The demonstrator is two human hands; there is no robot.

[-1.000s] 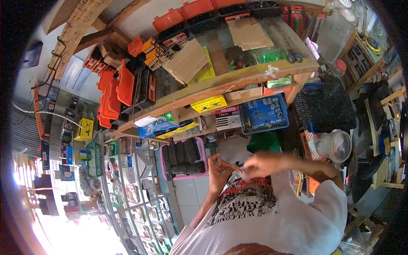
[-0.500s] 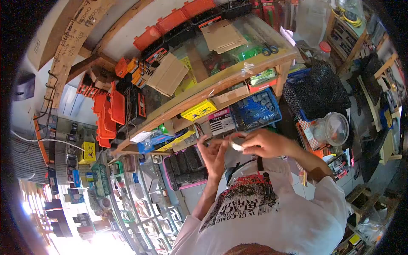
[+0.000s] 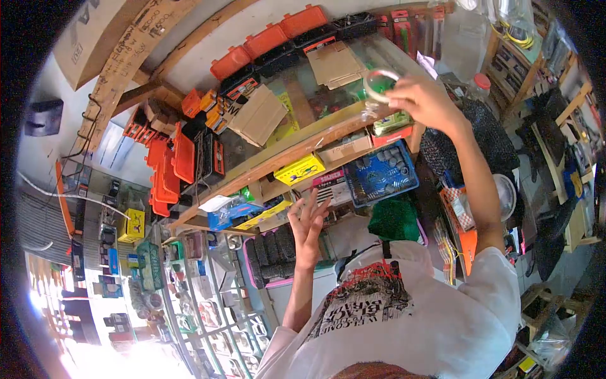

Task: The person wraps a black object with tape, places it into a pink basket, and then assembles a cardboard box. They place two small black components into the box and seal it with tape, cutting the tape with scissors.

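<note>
My right hand (image 3: 424, 104) is raised over the right end of the glass-topped counter (image 3: 303, 129), its fingers closed on the edge of a roll of tape (image 3: 368, 92). The roll is a pale ring, tilted so that its open middle shows. Lower and to the left, my left hand (image 3: 308, 228) is held up with fingers spread and nothing in it. It overlaps the shelf beneath the counter in this view, close to a pink-and-white box (image 3: 332, 189).
Cardboard pieces (image 3: 259, 115) and open orange toolboxes (image 3: 169, 180) lie on the counter. Beneath it are a yellow box (image 3: 299, 169) and a blue crate (image 3: 382, 174) of small grey parts. A pink-rimmed bin (image 3: 273, 256) with black items stands below. Something dark green (image 3: 394, 220) shows before my chest.
My right hand has moved up and forward from my chest to the counter with the roll of tape. My left hand has come apart from it and spread its fingers.
</note>
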